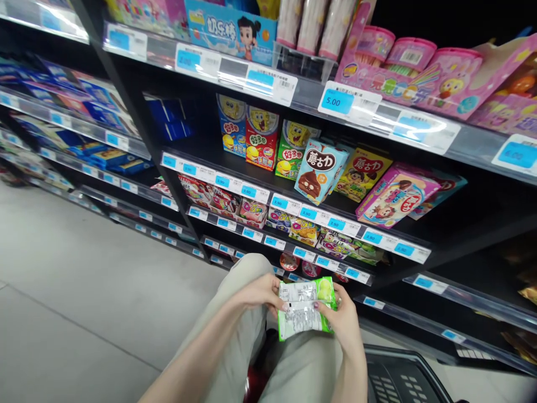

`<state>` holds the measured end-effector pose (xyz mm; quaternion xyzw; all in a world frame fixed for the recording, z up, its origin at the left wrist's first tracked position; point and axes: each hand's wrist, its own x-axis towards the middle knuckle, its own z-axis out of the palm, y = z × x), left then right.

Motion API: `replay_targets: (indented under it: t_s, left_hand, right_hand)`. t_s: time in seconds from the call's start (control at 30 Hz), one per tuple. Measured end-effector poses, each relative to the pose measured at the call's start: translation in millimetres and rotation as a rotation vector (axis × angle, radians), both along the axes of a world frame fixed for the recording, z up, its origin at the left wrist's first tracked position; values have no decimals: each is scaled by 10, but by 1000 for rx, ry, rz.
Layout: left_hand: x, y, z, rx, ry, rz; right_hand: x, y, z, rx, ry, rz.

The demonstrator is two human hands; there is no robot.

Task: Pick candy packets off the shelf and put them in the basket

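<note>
Shelving unit [126,101]: dark, price-tagged. Shopping basket [392,352]: black, at my right. Blue display box [230,31], top shelf: reads 奶乐棒. Green-and-silver packet [300,322]: above my pale trousers [235,291], text side up; my left hand [266,294] pinches one side, my right hand [344,319] the other. Handling, my judgement: draw film lightly taut, tilt off glare; fine print illegible here. Light-blue carton [316,170]: 蘑古力. Red carton [262,137]: 好多鱼. Price tag [350,103]: 5.00.

packet [304,323]: green-edged white, dark print | trousers [302,366]: pale beige | basket [390,354]: black | floor [96,268]: grey
</note>
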<state>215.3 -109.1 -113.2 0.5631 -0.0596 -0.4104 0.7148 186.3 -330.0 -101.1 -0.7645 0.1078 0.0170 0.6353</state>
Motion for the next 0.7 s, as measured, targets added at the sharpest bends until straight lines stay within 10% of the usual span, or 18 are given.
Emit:
replay_targets:
  t_s: [0.37,0.7]
  left_hand:
    - [-37,31,34,85,-216,-477]
    - [-122,-242,93,241,-399,-332]
  right_hand:
    - [-102,84,51,224,111,270]
    - [-102,110,24,-154,86,320]
